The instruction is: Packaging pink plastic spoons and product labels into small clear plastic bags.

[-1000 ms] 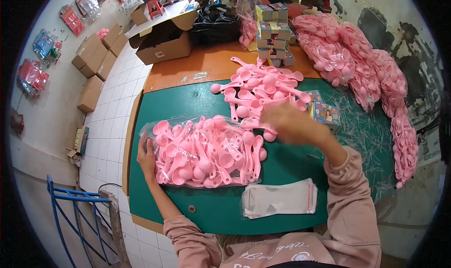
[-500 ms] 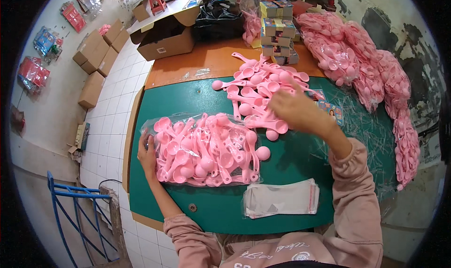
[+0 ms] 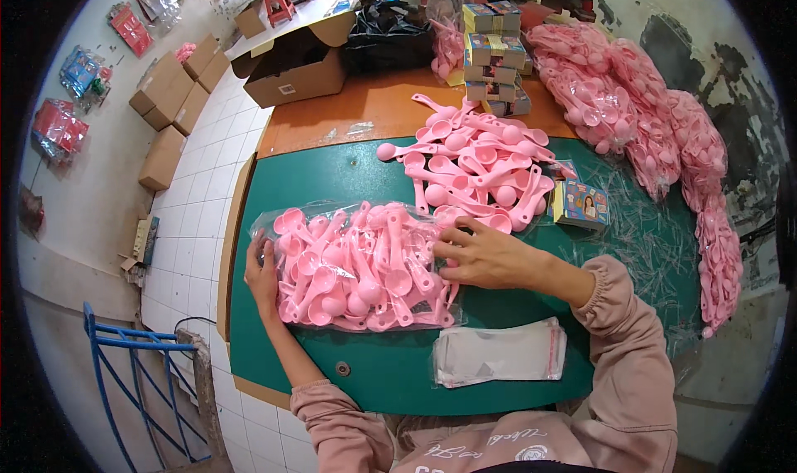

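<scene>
A clear plastic bag (image 3: 349,317) full of pink plastic spoons (image 3: 398,283) lies flat on the green table. My left hand (image 3: 262,272) is closed on the bag's left edge. At the right end of the bag, my right hand (image 3: 490,259) bends its fingers over a pink spoon; the hand partly covers that spoon, so the exact grip is hard to see. A loose heap of pink spoons (image 3: 465,162) lies just beyond my right hand. Nearer to me rests a stack of clear flat plastic sleeves (image 3: 498,353).
Small printed card packs (image 3: 581,203) lie right of the heap, and more card bundles (image 3: 494,50) are stacked behind it. Filled bags of pink spoons (image 3: 639,116) line the right side. Clear plastic strips (image 3: 647,249) litter the table's right. An open cardboard box (image 3: 295,79) stands at the back left.
My right hand has come down and toward me from above the spoon heap to the bag's right end. The card pack it partly hid shows fully. My left hand stays put.
</scene>
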The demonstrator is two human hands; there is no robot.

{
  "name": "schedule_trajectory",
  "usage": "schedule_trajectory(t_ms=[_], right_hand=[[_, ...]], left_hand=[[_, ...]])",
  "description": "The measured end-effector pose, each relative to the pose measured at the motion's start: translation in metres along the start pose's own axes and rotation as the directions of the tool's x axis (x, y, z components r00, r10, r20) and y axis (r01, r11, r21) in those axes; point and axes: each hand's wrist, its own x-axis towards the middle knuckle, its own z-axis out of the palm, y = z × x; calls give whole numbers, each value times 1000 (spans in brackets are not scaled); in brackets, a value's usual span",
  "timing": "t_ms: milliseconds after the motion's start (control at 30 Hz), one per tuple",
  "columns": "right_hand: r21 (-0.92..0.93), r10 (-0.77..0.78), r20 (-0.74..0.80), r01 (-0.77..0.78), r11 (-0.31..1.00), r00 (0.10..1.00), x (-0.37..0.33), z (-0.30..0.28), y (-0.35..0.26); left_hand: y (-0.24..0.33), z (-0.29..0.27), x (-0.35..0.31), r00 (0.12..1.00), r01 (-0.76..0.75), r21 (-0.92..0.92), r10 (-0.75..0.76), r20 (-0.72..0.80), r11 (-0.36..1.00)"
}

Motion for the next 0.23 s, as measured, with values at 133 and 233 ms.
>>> schedule_trajectory(t_ms=[133,233], right_hand=[[27,-24,43,23,999,999,-7,1,2],[17,41,13,-42,999,999,-19,-12,20]], left_hand=[[2,1,0,1000,-1,-23,1,16,1000],[8,-1,-2,996,86,0,-86,37,996]])
